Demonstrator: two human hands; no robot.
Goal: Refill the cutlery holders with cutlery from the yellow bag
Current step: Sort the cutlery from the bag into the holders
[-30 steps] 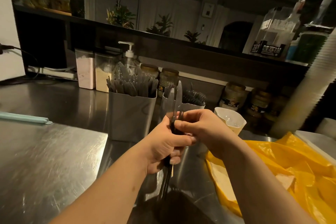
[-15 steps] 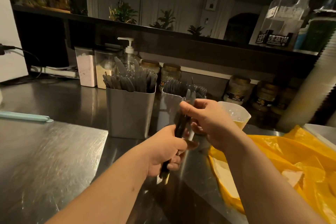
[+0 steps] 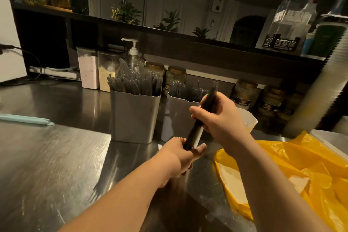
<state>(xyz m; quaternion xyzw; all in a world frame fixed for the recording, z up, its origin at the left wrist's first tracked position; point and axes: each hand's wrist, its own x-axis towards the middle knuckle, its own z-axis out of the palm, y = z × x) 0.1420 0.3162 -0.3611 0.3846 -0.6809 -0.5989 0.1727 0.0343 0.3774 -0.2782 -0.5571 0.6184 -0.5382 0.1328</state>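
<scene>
Both hands hold one bundle of black plastic cutlery (image 3: 195, 133) in a thin clear wrapper, tilted up to the right. My left hand (image 3: 180, 156) grips its lower end just above the steel counter. My right hand (image 3: 220, 118) grips it higher up, in front of the right cutlery holder (image 3: 177, 117), which holds dark forks. The left cutlery holder (image 3: 134, 117) is packed with dark knives. The yellow bag (image 3: 301, 173) lies crumpled on the counter at the right, with pale packets inside.
Behind the holders stand a pump bottle (image 3: 133, 56), two powder canisters (image 3: 88, 69) and several jars (image 3: 244, 93). A translucent cup (image 3: 248, 120) sits behind my right hand. A tall stack of white cups (image 3: 325, 88) leans at the right. A pale blue bar (image 3: 26, 119) lies at the left.
My right hand has slid up the bundle and to the right, while my left hand dropped lower toward the counter. The bundle now tilts toward the right holder.
</scene>
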